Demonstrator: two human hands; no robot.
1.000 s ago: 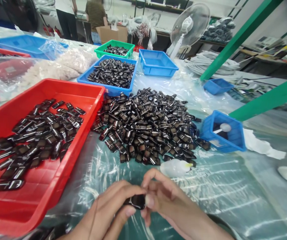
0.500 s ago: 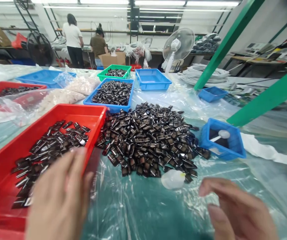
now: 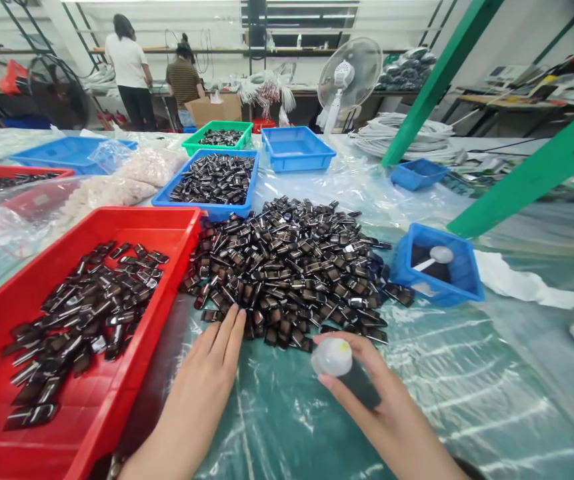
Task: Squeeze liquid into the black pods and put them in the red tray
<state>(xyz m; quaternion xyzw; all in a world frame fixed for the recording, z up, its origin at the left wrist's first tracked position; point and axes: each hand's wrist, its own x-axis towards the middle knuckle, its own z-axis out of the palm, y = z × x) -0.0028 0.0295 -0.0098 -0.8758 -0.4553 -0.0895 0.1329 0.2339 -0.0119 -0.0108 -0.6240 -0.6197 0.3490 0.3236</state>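
Observation:
A heap of small dark glossy pieces lies on the green plastic-covered table. My left hand rests flat at the heap's lower left edge, its fingers stretched out together and their tips touching the nearest pieces. Just below the heap, my right hand has thumb and index finger around a small translucent white cup-like object with a yellow spot. More dark pieces lie in the large red tray to the left of my left hand.
Behind the heap stand a filled blue tray, a green tray and a blue tray. A small blue bin with a white spoon is at right. Green posts rise beyond. Two people stand far back.
My left hand has moved right from the red tray to the heap's edge. My right hand has moved left and taken hold of the white cup-like object. The view has shifted slightly.

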